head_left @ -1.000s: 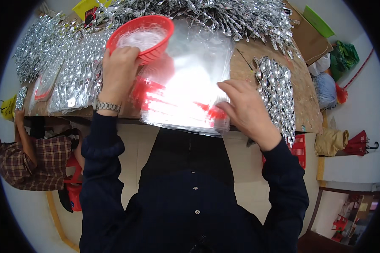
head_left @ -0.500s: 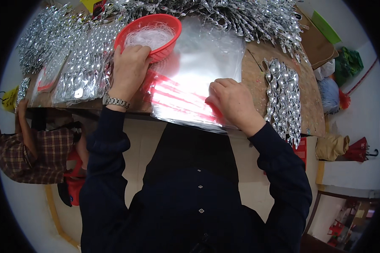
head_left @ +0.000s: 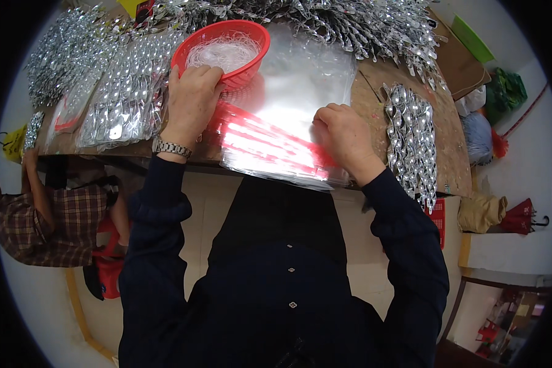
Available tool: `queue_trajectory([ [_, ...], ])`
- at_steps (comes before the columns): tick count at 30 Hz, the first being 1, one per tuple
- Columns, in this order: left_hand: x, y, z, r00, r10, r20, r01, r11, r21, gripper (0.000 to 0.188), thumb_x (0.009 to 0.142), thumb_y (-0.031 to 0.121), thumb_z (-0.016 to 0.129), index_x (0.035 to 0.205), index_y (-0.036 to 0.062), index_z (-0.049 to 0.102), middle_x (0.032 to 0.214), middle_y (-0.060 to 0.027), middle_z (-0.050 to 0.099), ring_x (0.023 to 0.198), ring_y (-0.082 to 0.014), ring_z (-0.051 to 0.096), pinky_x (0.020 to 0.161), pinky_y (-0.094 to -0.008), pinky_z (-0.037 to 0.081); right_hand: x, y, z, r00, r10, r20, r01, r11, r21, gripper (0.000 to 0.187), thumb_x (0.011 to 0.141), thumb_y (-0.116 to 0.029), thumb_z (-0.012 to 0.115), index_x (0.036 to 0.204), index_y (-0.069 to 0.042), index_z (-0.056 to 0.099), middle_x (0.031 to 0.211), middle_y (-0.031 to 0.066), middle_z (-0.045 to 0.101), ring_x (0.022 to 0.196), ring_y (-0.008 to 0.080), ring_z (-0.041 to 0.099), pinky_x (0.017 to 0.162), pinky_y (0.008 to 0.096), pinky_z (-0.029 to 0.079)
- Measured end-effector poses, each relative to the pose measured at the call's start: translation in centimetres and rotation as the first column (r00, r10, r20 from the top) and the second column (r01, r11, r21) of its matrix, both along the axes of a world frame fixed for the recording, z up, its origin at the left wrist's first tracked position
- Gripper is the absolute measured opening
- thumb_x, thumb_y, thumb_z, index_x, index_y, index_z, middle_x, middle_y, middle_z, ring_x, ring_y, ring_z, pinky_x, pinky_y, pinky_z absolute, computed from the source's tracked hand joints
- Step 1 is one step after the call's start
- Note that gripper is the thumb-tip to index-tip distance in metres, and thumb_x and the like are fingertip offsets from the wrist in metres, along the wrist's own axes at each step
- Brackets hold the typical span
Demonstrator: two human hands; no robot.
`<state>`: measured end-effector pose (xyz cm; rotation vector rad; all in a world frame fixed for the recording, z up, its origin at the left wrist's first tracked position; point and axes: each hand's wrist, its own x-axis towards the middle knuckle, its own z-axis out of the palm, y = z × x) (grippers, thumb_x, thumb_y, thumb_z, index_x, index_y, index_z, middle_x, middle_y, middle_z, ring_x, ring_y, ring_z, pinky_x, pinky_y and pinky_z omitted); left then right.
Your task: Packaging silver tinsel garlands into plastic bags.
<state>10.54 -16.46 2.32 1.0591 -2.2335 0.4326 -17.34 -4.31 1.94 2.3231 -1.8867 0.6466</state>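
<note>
A red plastic basket (head_left: 249, 75) holding a tangle of clear, thin strands (head_left: 226, 53) stands on the far part of a stack of transparent plastic bags (head_left: 294, 92). My left hand (head_left: 194, 101), with a metal watch at the wrist, is closed on the basket's near left rim. Red bands cross the near end of the bags, which juts past the table edge. Over the right side of the stack, my right hand (head_left: 348, 138) has its fingers curled together. Whether a bag edge or anything else is between those fingertips cannot be made out.
Silver twisted strips (head_left: 411, 144) lie at the table's right, hanging over its edge. Packed silver strips (head_left: 126, 92) lie to the left, and silver foil garlands (head_left: 349, 21) are heaped at the back. A person in a checked shirt (head_left: 55, 227) sits at the left.
My left hand and the basket have shifted slightly to the right. My right hand has moved a little right and away from me over the bags.
</note>
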Motion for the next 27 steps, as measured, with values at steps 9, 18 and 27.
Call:
queue_trajectory([
  [9,-0.1,0.4,0.1,1.000,0.017,0.019,-0.016,1.000,-0.022,0.012,0.086,0.018,0.068,0.096,0.0132,0.063,0.091,-0.0025,0.064,0.095,-0.0252,0.061,0.100,-0.0548,0.038,-0.1,0.9,0.3,0.989,0.118,0.086,-0.117,0.993,-0.017,0.012,0.085,-0.015,0.065,0.090,-0.003,0.065,0.091,0.0128,0.065,0.090,0.0332,0.061,0.075,0.0426,0.050],
  [18,-0.9,1.0,0.5,0.999,-0.015,0.031,0.016,0.999,-0.042,0.012,0.085,0.018,0.068,0.094,0.0132,0.063,0.088,-0.0024,0.063,0.093,-0.0248,0.061,0.099,-0.0540,0.038,-0.8,0.2,-1.1,0.991,0.084,-0.103,-0.093,0.992,-0.087,0.006,0.082,-0.008,0.062,0.086,-0.006,0.060,0.086,0.0104,0.061,0.087,0.0327,0.061,0.074,0.0427,0.050],
  [27,-1.1,0.3,0.6,1.000,0.010,0.024,-0.010,1.000,-0.007,0.013,0.086,0.018,0.067,0.097,0.0123,0.065,0.092,-0.0035,0.066,0.096,-0.0259,0.062,0.100,-0.0545,0.038,-3.9,1.2,2.7,1.000,0.002,0.024,0.002,0.984,-0.178,0.003,0.086,-0.003,0.058,0.088,-0.003,0.057,0.087,0.0168,0.061,0.084,0.0389,0.060,0.072,0.0457,0.048],
])
